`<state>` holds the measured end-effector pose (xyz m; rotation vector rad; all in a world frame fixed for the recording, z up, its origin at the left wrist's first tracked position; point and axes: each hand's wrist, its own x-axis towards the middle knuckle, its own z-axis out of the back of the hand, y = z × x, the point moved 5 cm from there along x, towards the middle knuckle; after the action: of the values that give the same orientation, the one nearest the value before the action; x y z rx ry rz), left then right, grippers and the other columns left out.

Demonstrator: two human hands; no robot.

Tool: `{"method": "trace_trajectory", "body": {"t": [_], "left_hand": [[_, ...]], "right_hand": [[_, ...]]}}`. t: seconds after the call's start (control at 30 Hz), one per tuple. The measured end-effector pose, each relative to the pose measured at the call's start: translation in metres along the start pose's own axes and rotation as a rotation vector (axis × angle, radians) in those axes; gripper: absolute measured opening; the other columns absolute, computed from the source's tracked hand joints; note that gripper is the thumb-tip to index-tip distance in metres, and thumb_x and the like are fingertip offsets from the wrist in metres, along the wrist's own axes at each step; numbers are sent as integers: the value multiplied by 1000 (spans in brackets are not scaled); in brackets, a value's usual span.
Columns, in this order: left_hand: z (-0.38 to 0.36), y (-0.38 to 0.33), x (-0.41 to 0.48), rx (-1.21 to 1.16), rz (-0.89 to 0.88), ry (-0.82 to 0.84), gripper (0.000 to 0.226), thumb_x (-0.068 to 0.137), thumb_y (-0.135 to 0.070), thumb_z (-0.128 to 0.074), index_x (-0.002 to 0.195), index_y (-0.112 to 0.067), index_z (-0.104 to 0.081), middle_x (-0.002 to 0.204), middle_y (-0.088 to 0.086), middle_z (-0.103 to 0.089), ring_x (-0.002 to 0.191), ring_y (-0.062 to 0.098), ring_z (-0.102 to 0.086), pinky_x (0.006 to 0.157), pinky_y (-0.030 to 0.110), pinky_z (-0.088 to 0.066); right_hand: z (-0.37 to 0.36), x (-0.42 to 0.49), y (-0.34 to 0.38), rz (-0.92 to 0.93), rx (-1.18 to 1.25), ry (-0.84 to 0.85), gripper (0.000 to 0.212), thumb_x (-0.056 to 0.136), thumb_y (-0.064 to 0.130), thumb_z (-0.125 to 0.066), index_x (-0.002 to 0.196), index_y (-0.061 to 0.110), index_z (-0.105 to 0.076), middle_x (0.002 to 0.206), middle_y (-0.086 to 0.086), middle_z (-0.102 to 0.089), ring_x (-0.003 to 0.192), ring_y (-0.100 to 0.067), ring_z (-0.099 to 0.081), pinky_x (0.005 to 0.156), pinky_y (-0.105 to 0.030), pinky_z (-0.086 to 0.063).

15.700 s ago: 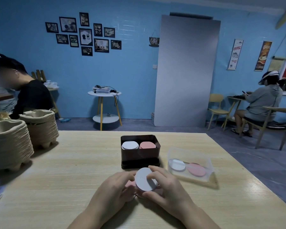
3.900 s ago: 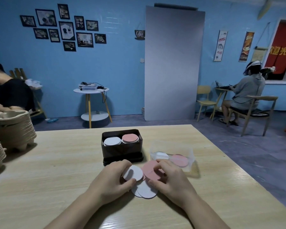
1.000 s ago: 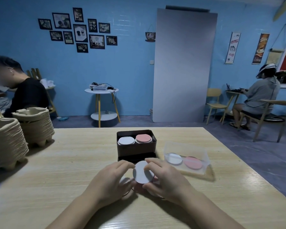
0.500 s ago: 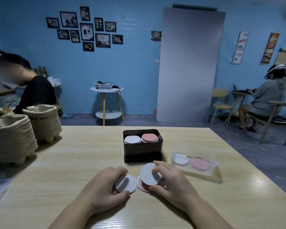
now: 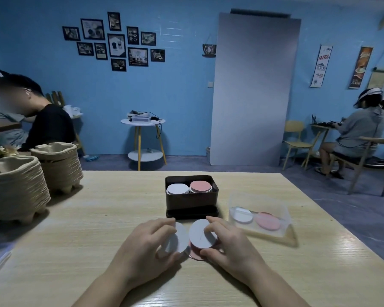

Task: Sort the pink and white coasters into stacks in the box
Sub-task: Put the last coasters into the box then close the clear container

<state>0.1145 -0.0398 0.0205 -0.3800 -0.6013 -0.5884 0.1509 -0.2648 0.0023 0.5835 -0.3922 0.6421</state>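
A dark brown box (image 5: 191, 199) stands mid-table with a white coaster stack (image 5: 177, 188) on its left and a pink coaster stack (image 5: 200, 186) on its right. In front of it, my left hand (image 5: 145, 244) holds a white coaster (image 5: 177, 239) tilted up between thumb and fingers. My right hand (image 5: 227, 242) grips another white coaster (image 5: 201, 235), tilted, above a small pile with a pink coaster (image 5: 194, 253) showing underneath on the table.
A clear plastic tray (image 5: 275, 207) right of the box holds one white and one pink coaster. Two stacks of pulp egg trays (image 5: 20, 187) stand at the table's left. People sit at other tables left and right; the table's edge runs along the right.
Since half a second ago, my left hand has lifted its white coaster a little and brought it closer to the one in my right hand. The box and tray are as before.
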Motion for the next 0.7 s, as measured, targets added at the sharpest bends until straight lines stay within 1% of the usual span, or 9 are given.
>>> {"method": "trace_trajectory", "body": {"t": [0.1,0.2,0.3,0.37,0.43,0.5,0.57,0.63,0.7], "left_hand": [[-6,-15,7,38,-81,-2,42,82,-58,-68,99,-20,-68,126,-1,-66,104,17,-64,82,26,-53],[-10,-23,15,40,-139,9,35,83,-50,-72,96,-18,-67,126,0,-64,100,20,-64,78,30,-53],[-14,-25,23,32,-162,47,31,86,-47,-72,99,-19,-66,131,0,-62,107,21,-64,83,32,-53],[-19,-22,27,30,-159,66,32,89,-49,-69,100,-19,-67,136,1,-60,112,21,-62,87,33,-52],[-26,-21,30,19,-148,82,33,91,-51,-66,101,-19,-67,139,1,-59,116,21,-61,91,33,-51],[-30,-21,30,-1,-150,78,34,90,-52,-66,104,-20,-67,140,0,-58,118,21,-61,92,32,-50],[-32,-20,28,-26,-139,71,40,90,-54,-66,112,-20,-67,142,2,-58,121,19,-60,93,30,-51],[-29,-15,23,-65,-101,55,48,89,-55,-66,121,-19,-65,144,2,-56,123,17,-59,94,29,-52],[-26,-7,17,-105,-47,41,47,89,-51,-68,124,-20,-63,143,-1,-57,122,15,-60,94,30,-53]], "right_hand": [[-2,1,2,29,-27,-10,35,82,44,-75,105,26,-55,146,5,-51,137,-4,-42,101,-26,-45],[-3,2,3,56,-6,-12,39,82,50,-71,108,27,-54,144,7,-52,135,-4,-43,100,-26,-46],[-6,1,1,22,97,-17,54,82,49,-73,127,30,-51,140,13,-53,120,-8,-54,92,-30,-52],[-6,1,-1,14,109,-27,63,82,49,-75,136,30,-48,134,15,-55,117,-7,-56,92,-29,-53],[-4,2,1,57,79,-34,50,85,47,-73,127,29,-52,135,14,-55,120,-4,-53,92,-25,-51],[-3,2,4,115,10,-39,30,86,44,-71,103,27,-53,138,13,-53,131,0,-45,96,-20,-45],[-2,2,5,118,-4,-31,30,87,45,-71,94,25,-49,142,10,-52,137,1,-39,97,-23,-46],[-1,2,5,99,10,-30,33,86,47,-72,95,25,-49,144,6,-52,139,2,-37,96,-29,-50],[1,2,6,89,40,-49,33,84,46,-74,94,25,-50,140,6,-55,140,4,-34,96,-30,-51]]}}
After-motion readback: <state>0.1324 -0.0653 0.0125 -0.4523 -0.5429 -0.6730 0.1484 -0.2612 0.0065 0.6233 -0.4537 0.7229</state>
